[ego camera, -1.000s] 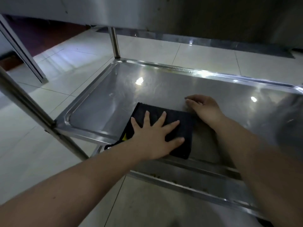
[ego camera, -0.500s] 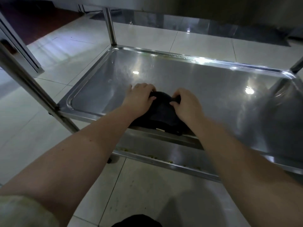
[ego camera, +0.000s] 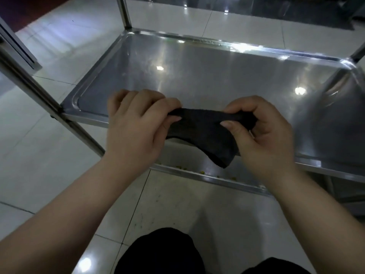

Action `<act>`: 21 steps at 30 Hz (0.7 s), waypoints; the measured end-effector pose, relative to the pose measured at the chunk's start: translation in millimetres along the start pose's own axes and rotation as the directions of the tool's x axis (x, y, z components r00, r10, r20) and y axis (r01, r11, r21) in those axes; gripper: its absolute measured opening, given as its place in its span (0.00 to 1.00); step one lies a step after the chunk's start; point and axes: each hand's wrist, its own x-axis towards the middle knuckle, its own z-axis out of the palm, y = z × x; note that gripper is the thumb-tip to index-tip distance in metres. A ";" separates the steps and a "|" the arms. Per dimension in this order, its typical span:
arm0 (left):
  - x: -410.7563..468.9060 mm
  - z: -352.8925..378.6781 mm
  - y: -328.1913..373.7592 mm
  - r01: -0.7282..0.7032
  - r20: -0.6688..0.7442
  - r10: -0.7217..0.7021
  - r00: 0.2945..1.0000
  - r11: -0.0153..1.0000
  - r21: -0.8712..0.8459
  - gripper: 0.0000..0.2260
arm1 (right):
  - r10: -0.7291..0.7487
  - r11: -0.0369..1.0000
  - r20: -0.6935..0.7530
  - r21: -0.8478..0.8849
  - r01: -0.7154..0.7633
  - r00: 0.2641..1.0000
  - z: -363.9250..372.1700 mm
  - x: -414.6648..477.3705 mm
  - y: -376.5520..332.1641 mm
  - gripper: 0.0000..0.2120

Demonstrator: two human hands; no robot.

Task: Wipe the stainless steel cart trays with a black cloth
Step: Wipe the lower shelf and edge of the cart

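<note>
Head view: black cloth lifted clear of the upper tray, stretched above its near edge, one corner drooping toward 5 o'clock. Left hand pinching the cloth's left end, right hand pinching the right end between thumb and curled fingers. No wiping contact now; likely refolding or turning to a fresh face. Upper tray shiny, with faint smears toward 12 o'clock, so judged mostly wiped, not certainly finished. Lower tray, showing at 6 o'clock under the cloth, scattered with yellowish crumbs; judged not yet cleaned. Roughly midway by appearance.
</note>
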 end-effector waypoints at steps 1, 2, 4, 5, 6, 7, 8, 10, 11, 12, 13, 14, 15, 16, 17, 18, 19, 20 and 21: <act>-4.1 -4.1 6.0 -0.012 0.000 0.012 1.000 1.000 -0.013 0.08 | -0.003 1.000 0.006 0.015 0.003 1.000 -4.5 -7.2 -1.2 0.13; -7.8 -7.6 11.7 -0.028 0.004 0.028 1.000 0.999 -0.030 0.08 | -0.016 1.000 0.016 0.025 0.016 1.000 -10.0 -14.1 -1.8 0.11; -16.7 -11.8 24.1 -0.076 0.019 0.077 0.997 0.995 -0.070 0.08 | -0.071 0.997 0.047 0.033 0.069 0.996 -25.5 -30.5 -1.5 0.09; -22.1 -12.1 30.8 -0.105 0.026 0.108 0.994 0.990 -0.091 0.07 | -0.103 0.994 0.070 0.040 0.101 0.992 -34.8 -40.3 -0.9 0.08; -27.5 -10.9 37.0 -0.136 0.030 0.141 0.990 0.984 -0.115 0.07 | -0.132 0.991 0.097 0.044 0.129 0.986 -44.6 -50.5 0.6 0.08; -33.0 -7.1 42.1 -0.167 0.040 0.175 0.984 0.976 -0.142 0.07 | -0.147 0.989 0.129 0.039 0.143 0.981 -54.3 -60.9 3.2 0.09; -39.1 -0.2 46.5 -0.193 0.066 0.207 0.976 0.965 -0.176 0.07 | -0.141 0.990 0.162 0.017 0.140 0.977 -63.3 -71.0 7.8 0.09; -51.9 21.9 56.9 -0.212 0.175 0.260 0.949 0.944 -0.252 0.08 | -0.083 0.993 0.223 -0.068 0.101 0.971 -80.8 -93.0 23.6 0.08; -59.8 36.6 63.4 -0.215 0.244 0.287 0.926 0.935 -0.283 0.08 | -0.039 0.991 0.249 -0.112 0.069 0.968 -88.5 -105.0 34.9 0.07; -69.4 52.3 70.2 -0.218 0.312 0.318 0.895 0.923 -0.316 0.08 | 0.015 0.989 0.267 -0.146 0.025 0.964 -94.8 -118.3 47.6 0.06; -80.3 69.5 77.0 -0.224 0.371 0.354 0.858 0.909 -0.350 0.10 | 0.069 0.985 0.278 -0.170 -0.021 0.958 -100.4 -132.4 61.5 0.05; -91.4 87.7 83.2 -0.233 0.420 0.391 0.819 0.895 -0.380 0.11 | 0.118 0.980 0.282 -0.189 -0.065 0.952 -105.5 -146.3 76.5 0.05; -102.7 106.3 88.0 -0.251 0.457 0.428 0.780 0.882 -0.399 0.12 | 0.166 0.972 0.279 -0.209 -0.109 0.946 -109.5 -160.8 91.6 0.05; -113.3 125.4 92.1 -0.282 0.481 0.463 0.745 0.871 -0.402 0.13 | 0.214 0.960 0.272 -0.235 -0.151 0.938 -113.3 -174.6 107.7 0.06; -123.7 144.0 95.9 -0.312 0.499 0.491 0.714 0.861 -0.402 0.13 | 0.265 0.944 0.262 -0.268 -0.194 0.928 -116.1 -187.7 124.3 0.08; -134.1 161.2 100.1 -0.325 0.518 0.511 0.686 0.852 -0.410 0.13 | 0.315 0.924 0.246 -0.298 -0.237 0.917 -118.6 -200.1 140.0 0.11; -143.1 178.0 103.9 -0.319 0.540 0.521 0.661 0.847 -0.425 0.15 | 0.356 0.906 0.222 -0.319 -0.278 0.908 -120.7 -211.0 155.2 0.13; -149.7 193.8 108.2 -0.300 0.557 0.524 0.644 0.843 -0.446 0.16 | 0.390 0.891 0.187 -0.326 -0.317 0.902 -122.5 -219.2 168.5 0.14; -152.5 208.7 112.8 -0.267 0.568 0.517 0.640 0.843 -0.467 0.16 | 0.418 0.875 0.143 -0.328 -0.356 0.897 -124.5 -223.6 180.4 0.14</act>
